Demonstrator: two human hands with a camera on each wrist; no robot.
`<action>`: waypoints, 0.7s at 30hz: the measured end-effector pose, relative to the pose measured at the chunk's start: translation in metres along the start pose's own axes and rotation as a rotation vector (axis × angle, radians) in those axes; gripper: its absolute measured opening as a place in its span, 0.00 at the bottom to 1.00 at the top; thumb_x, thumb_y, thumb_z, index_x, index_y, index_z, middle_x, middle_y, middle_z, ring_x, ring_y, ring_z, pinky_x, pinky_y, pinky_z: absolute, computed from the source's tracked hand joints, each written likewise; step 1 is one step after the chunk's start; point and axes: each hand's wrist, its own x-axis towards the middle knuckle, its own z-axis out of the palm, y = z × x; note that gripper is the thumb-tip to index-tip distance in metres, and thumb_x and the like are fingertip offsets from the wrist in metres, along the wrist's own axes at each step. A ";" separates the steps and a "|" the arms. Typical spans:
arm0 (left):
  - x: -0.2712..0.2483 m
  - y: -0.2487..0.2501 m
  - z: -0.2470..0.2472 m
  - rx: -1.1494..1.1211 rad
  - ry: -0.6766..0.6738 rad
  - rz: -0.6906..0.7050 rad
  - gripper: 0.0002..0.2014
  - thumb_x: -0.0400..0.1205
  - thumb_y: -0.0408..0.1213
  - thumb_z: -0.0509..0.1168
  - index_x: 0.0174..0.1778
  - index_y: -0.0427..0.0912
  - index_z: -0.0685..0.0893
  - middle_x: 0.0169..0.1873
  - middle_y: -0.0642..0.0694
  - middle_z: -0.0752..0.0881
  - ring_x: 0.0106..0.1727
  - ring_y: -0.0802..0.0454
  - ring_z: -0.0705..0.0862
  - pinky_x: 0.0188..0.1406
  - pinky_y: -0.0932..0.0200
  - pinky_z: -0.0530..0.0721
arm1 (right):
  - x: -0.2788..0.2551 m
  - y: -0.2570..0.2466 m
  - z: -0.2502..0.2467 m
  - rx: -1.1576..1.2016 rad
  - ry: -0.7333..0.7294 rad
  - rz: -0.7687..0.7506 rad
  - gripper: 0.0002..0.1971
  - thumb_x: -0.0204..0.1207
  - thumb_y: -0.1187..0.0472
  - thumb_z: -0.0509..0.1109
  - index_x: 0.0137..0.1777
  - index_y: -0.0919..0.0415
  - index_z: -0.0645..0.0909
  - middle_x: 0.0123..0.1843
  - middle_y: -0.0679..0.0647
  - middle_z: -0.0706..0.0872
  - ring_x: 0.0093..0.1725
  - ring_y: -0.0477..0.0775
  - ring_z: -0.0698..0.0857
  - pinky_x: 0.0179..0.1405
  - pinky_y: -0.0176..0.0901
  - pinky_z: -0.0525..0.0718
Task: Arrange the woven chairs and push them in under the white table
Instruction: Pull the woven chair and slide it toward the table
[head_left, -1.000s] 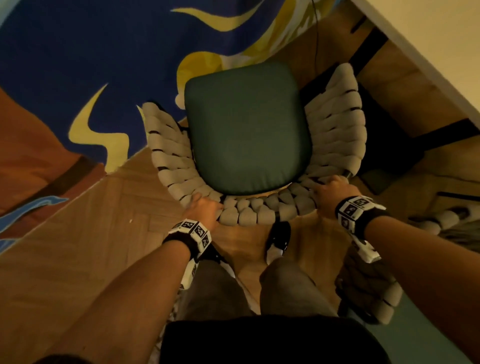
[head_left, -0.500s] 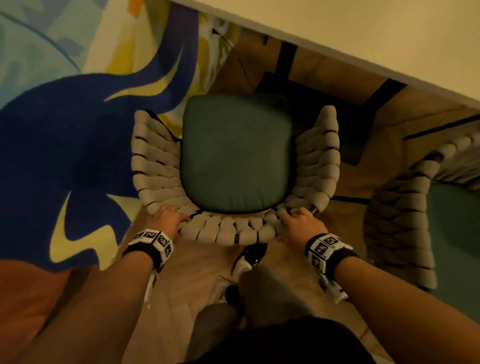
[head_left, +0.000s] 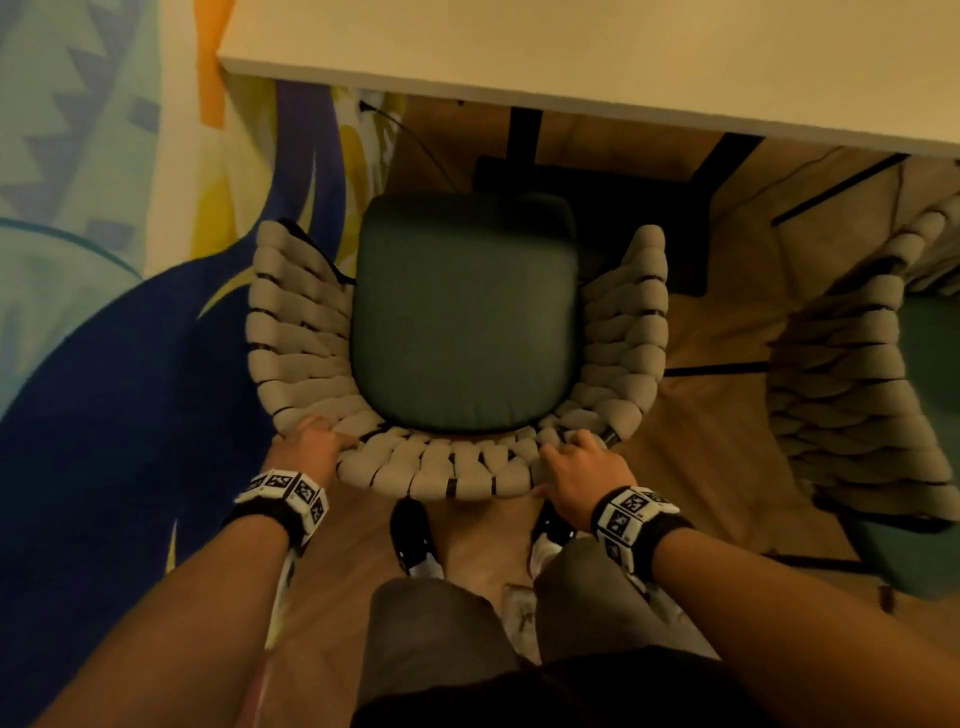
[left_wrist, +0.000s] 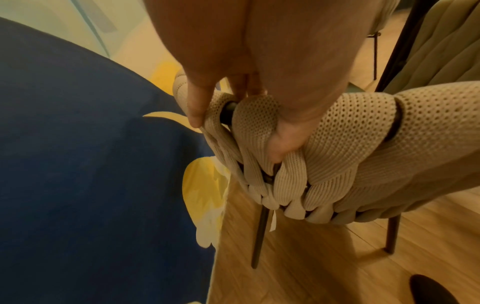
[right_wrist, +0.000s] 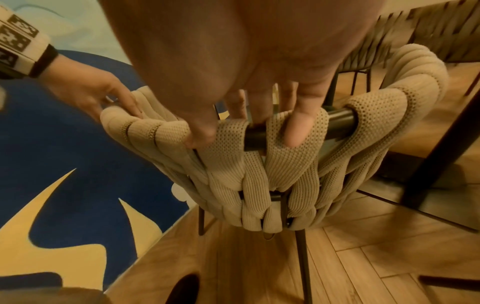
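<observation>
Both hands clamp woven chair (head_left: 457, 332) backrest: left hand (head_left: 311, 447), right hand (head_left: 582, 473) fingers curled over rim. Push straight, evenly, seat under desk (head_left: 571, 57); avoid neighbouring chair (head_left: 852, 395).

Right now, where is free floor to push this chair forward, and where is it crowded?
Bare wood floor lies ahead of the green seat, under the white table. It is tighter on the right: the table's dark base, then the second woven chair.

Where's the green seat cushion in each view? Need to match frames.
Head: green cushion at centre, ringed by the woven chair back.
Left wrist: not clearly in view.
Right wrist: not in view.
Shared landmark: the blue and yellow rug.
</observation>
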 end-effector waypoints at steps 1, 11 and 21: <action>0.004 -0.009 -0.005 0.009 -0.002 0.013 0.21 0.86 0.39 0.58 0.74 0.61 0.75 0.67 0.43 0.73 0.73 0.42 0.69 0.70 0.42 0.74 | 0.004 -0.009 -0.001 0.007 0.002 0.018 0.25 0.79 0.40 0.62 0.69 0.54 0.69 0.68 0.56 0.79 0.70 0.60 0.69 0.58 0.53 0.78; 0.025 -0.054 -0.010 0.019 0.027 0.131 0.23 0.82 0.37 0.63 0.72 0.61 0.76 0.65 0.45 0.75 0.76 0.43 0.63 0.67 0.34 0.75 | 0.014 -0.048 0.000 0.095 0.031 0.191 0.34 0.78 0.38 0.62 0.81 0.48 0.59 0.77 0.55 0.72 0.80 0.58 0.60 0.68 0.54 0.78; 0.036 -0.048 -0.006 0.007 0.052 0.160 0.24 0.80 0.34 0.65 0.71 0.61 0.77 0.63 0.46 0.76 0.75 0.43 0.64 0.68 0.36 0.73 | -0.005 -0.050 0.022 0.073 0.144 0.190 0.30 0.79 0.40 0.61 0.79 0.49 0.65 0.73 0.51 0.78 0.79 0.58 0.63 0.68 0.50 0.76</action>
